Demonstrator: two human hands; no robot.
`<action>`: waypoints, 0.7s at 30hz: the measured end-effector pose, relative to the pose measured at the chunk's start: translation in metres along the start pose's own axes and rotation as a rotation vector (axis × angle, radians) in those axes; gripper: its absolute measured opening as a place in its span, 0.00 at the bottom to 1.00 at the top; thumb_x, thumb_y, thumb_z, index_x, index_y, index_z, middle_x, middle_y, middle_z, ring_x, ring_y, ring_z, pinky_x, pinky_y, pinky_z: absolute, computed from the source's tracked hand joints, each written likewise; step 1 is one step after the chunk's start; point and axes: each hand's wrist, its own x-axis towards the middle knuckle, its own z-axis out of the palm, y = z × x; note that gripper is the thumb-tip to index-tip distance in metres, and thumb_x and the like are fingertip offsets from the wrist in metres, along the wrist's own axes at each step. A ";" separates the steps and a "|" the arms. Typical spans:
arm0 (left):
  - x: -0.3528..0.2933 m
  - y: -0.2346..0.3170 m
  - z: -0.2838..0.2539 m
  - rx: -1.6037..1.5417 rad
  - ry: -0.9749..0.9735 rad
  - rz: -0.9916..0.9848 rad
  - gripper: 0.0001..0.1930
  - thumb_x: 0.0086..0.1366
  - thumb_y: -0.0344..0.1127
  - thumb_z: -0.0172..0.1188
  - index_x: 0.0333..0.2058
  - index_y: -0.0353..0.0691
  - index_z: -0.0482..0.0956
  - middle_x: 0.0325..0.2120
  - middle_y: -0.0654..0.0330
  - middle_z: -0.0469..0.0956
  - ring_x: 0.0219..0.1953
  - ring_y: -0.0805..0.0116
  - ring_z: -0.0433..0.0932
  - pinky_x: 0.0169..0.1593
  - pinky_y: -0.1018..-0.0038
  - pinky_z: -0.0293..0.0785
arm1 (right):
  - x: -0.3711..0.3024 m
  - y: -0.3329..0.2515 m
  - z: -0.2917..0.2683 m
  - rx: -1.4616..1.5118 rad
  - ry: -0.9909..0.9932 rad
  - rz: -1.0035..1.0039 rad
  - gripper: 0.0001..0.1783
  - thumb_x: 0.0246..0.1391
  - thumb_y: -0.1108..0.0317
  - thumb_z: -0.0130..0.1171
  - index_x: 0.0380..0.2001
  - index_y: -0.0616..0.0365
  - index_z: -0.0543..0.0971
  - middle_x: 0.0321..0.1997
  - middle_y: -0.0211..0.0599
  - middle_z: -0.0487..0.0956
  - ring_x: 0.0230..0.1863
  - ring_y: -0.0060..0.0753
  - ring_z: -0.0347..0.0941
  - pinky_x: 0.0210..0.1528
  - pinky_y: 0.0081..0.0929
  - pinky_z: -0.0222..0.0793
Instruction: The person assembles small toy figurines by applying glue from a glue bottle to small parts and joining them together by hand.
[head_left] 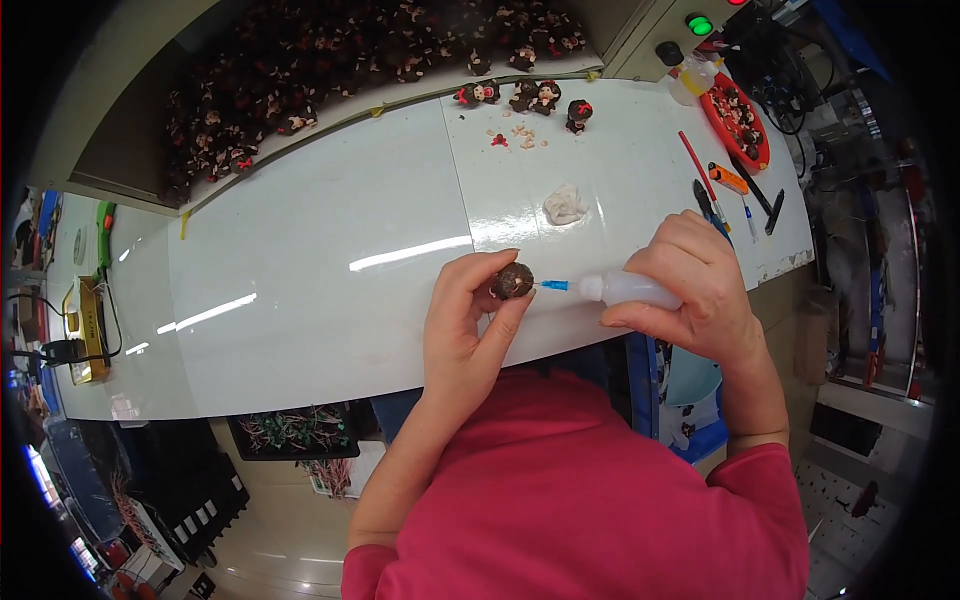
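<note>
My left hand (462, 312) pinches a small round dark brown doll part (513, 281) between thumb and fingertips, just above the white table (300, 300). A small pale spot shows on the part's surface. Wrapped in my right hand (692, 285) is a translucent squeeze bottle (640, 291), tilted nearly level. Its blue dispensing needle (554, 285) points left, with the tip at the doll part; whether it touches cannot be made out. Beyond my hands lies a crumpled white tissue (566, 204).
Several small brown dolls (545, 95) and loose pale pieces (523, 137) are at the back. A shelf box (120, 170) heaped with dolls spans the rear left. A red basket (768, 150), an orange cutter (728, 178) and other tools occupy the right end.
</note>
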 end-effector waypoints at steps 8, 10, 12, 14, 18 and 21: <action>0.001 0.000 -0.001 -0.013 0.004 -0.013 0.18 0.60 0.22 0.57 0.50 0.36 0.69 0.45 0.59 0.65 0.44 0.73 0.72 0.44 0.77 0.72 | -0.003 0.002 0.002 0.005 -0.004 0.015 0.22 0.31 0.53 0.72 0.21 0.55 0.74 0.19 0.32 0.69 0.22 0.36 0.66 0.27 0.29 0.60; 0.000 0.000 -0.001 -0.018 0.008 -0.018 0.18 0.60 0.22 0.57 0.50 0.36 0.69 0.45 0.59 0.66 0.44 0.73 0.72 0.44 0.78 0.72 | -0.004 0.003 0.003 0.008 -0.003 0.019 0.22 0.31 0.53 0.72 0.21 0.56 0.74 0.19 0.32 0.69 0.22 0.36 0.66 0.27 0.29 0.60; 0.001 0.000 -0.001 -0.031 0.006 -0.019 0.18 0.60 0.22 0.57 0.50 0.36 0.69 0.45 0.59 0.66 0.44 0.73 0.72 0.44 0.78 0.72 | -0.005 0.005 0.004 0.024 -0.009 0.016 0.24 0.30 0.51 0.72 0.24 0.58 0.76 0.20 0.32 0.69 0.23 0.35 0.63 0.27 0.29 0.58; 0.000 0.000 -0.002 -0.024 0.011 -0.013 0.18 0.60 0.22 0.57 0.50 0.36 0.69 0.44 0.59 0.66 0.44 0.73 0.72 0.43 0.78 0.72 | -0.005 0.005 0.004 0.029 0.000 0.013 0.24 0.30 0.51 0.72 0.23 0.58 0.76 0.20 0.32 0.69 0.23 0.35 0.63 0.27 0.29 0.58; 0.000 0.001 -0.002 -0.015 0.019 -0.008 0.18 0.60 0.22 0.58 0.49 0.37 0.69 0.43 0.59 0.66 0.43 0.73 0.72 0.43 0.78 0.72 | 0.000 0.000 0.002 0.029 0.011 0.015 0.22 0.31 0.53 0.72 0.21 0.56 0.74 0.19 0.32 0.69 0.22 0.36 0.66 0.27 0.29 0.59; 0.000 0.001 -0.003 -0.003 0.024 -0.003 0.17 0.59 0.22 0.58 0.48 0.37 0.70 0.43 0.60 0.66 0.43 0.73 0.73 0.43 0.78 0.72 | 0.002 -0.001 0.003 0.019 0.009 0.006 0.22 0.31 0.53 0.72 0.21 0.56 0.74 0.19 0.32 0.68 0.22 0.36 0.65 0.27 0.29 0.58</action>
